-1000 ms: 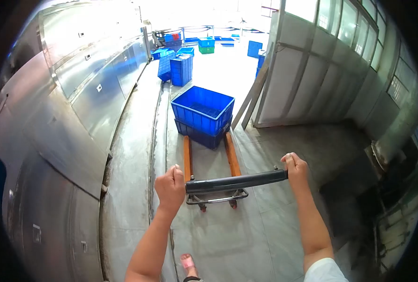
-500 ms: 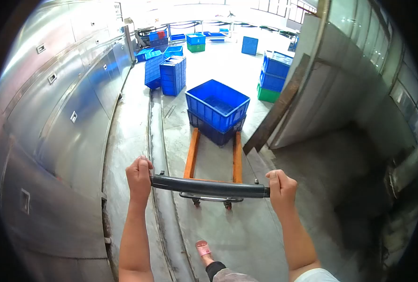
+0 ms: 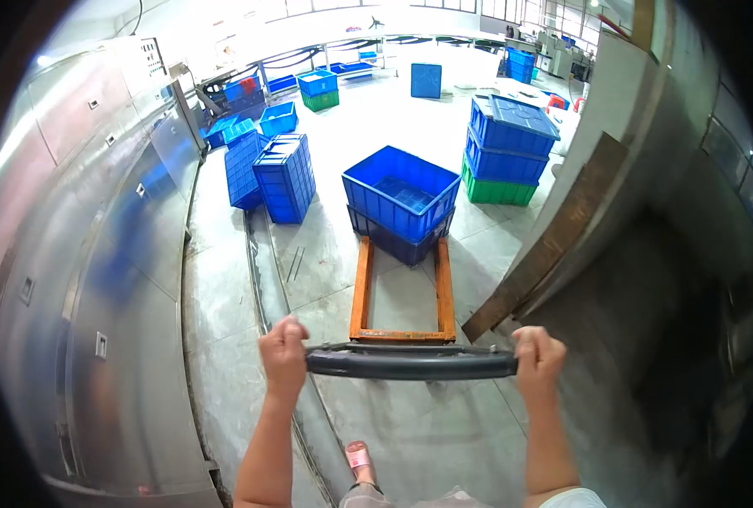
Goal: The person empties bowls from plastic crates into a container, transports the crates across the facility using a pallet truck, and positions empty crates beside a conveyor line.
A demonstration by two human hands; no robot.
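My left hand point(image 3: 283, 356) is closed round the left end of a dark push handle point(image 3: 410, 365). At the other end, my right hand point(image 3: 540, 360) grips the same bar. Beyond the bar lies the orange frame point(image 3: 362, 292) of a low trolley, close to the floor. At its far end sits an open blue crate point(image 3: 436, 218), stacked on a darker blue crate point(image 3: 412, 249). The upper crate shows only its bare floor inside. The trolley's wheels are mostly hidden behind the handle.
Upright blue crates point(image 3: 282, 182) stand ahead on the left, beside a floor channel point(image 3: 266, 271). A stack with a green crate point(image 3: 499, 188) at its base stands right. Metal cabinets point(image 3: 131, 279) line the left; a partition with a brown board point(image 3: 554, 233) edges the right.
The trolley and I have advanced along the floor. The side crates and the partition's board look nearer. Both hands still hold the handle, which sits lower and further right in view.
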